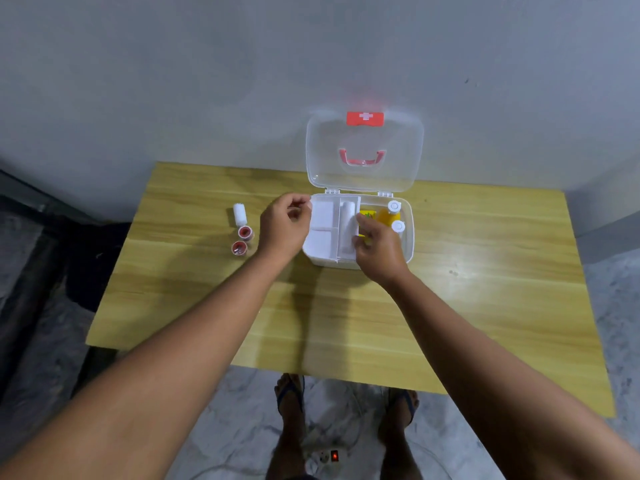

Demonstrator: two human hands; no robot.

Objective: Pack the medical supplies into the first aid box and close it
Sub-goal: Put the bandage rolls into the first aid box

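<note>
The white first aid box (409, 237) stands open at the table's far edge, its clear lid (363, 147) upright against the wall. A white divided tray (322, 237) sits in the box's left part, with a white roll (348, 220) in its middle slot. My left hand (284, 223) pinches the tray's far left corner. My right hand (379, 251) grips its right edge. To the right lie a yellow packet (367, 214) and two white-capped bottles (394, 206). A white bandage roll (239, 213) and two red tape rolls (245, 232) lie on the table to the left.
The wooden table (346, 323) stands against a grey wall. On the floor below its near edge are my feet in sandals and a power strip (325, 457) with a lit red switch. Dark cloth lies on the floor at the left.
</note>
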